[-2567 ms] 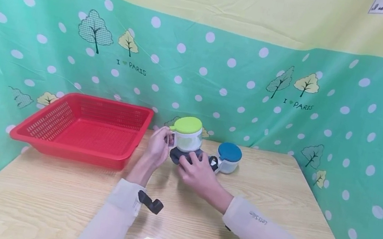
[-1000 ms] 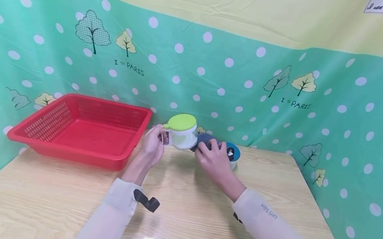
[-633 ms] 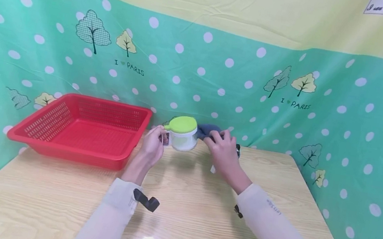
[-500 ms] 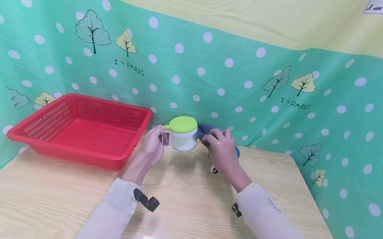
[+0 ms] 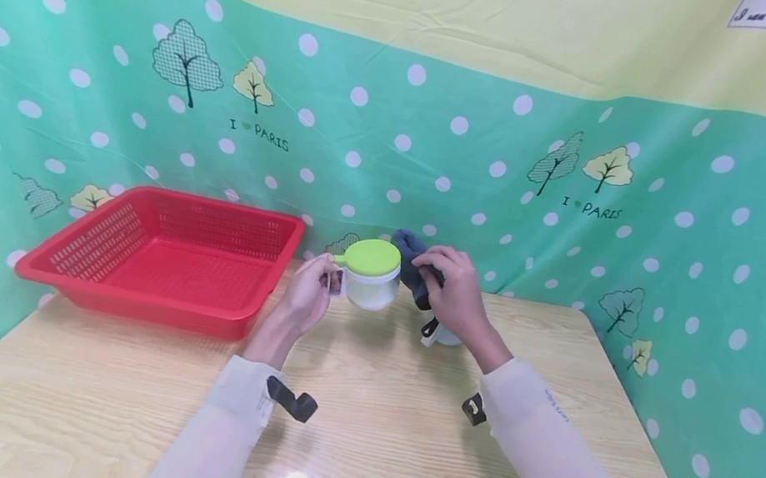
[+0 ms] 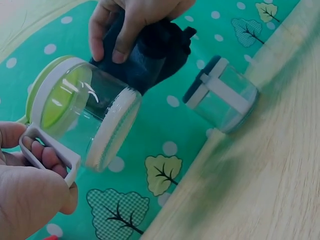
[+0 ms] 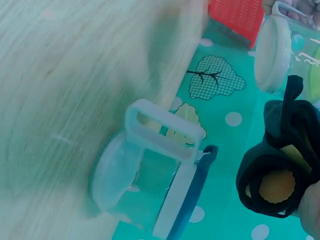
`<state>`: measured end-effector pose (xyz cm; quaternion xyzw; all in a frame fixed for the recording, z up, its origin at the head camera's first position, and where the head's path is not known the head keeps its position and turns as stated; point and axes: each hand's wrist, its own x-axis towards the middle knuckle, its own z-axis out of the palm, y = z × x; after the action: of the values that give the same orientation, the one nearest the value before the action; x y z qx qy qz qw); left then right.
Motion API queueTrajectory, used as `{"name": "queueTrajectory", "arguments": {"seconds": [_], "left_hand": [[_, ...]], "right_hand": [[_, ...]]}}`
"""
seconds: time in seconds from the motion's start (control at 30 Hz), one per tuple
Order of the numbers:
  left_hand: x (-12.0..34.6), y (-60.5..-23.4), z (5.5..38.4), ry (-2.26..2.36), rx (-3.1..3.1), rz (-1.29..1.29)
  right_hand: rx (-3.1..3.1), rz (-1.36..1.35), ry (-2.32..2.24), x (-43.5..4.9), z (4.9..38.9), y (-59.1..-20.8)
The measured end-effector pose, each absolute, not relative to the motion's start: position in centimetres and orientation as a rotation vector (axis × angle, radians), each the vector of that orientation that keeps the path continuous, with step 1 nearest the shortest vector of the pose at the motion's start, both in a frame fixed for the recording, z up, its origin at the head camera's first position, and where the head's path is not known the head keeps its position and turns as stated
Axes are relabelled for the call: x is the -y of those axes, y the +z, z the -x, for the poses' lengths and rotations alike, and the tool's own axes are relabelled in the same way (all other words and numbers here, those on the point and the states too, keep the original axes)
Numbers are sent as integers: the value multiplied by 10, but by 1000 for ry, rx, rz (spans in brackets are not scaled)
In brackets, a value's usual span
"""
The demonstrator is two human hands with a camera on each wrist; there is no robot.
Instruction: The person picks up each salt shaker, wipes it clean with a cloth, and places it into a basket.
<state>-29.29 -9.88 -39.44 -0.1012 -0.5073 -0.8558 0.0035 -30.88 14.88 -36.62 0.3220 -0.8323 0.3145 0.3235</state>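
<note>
My left hand [image 5: 307, 294] grips the white handle of a clear seasoning jar [image 5: 372, 291] with a green lid, held up off the table. Just right of that jar, my right hand [image 5: 455, 295] pinches a bunched dark blue cloth [image 5: 412, 259]. In the left wrist view the cloth [image 6: 135, 70] overlaps the jar's side near its base. A black loop and a rolled end of the cloth [image 7: 275, 150] show in the right wrist view. A second jar [image 6: 225, 97] with a blue lid stands on the table, mostly hidden behind my right hand in the head view.
A red plastic basket [image 5: 151, 308] with slotted sides stands on the left of the wooden table [image 5: 365, 439]. Green dotted fabric [image 5: 395, 165] hangs as a backdrop behind and along both sides. A black strap mount [image 5: 291, 400] sits at my left wrist.
The cloth has gone from under the green-lidded jar to its right side and been lifted, my right hand rising and turning with it. My left hand keeps the jar, shifted only slightly.
</note>
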Motion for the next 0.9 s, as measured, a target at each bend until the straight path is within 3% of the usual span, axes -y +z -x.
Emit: {"name": "queueTrajectory", "arguments": {"seconds": [0.37, 0.9], "left_hand": [[102, -399, 294, -2651, 1675, 329], [105, -404, 296, -2567, 1828, 501]], "right_hand": [[2267, -951, 782, -156, 316, -378], [2327, -954, 856, -159, 321, -353]]}}
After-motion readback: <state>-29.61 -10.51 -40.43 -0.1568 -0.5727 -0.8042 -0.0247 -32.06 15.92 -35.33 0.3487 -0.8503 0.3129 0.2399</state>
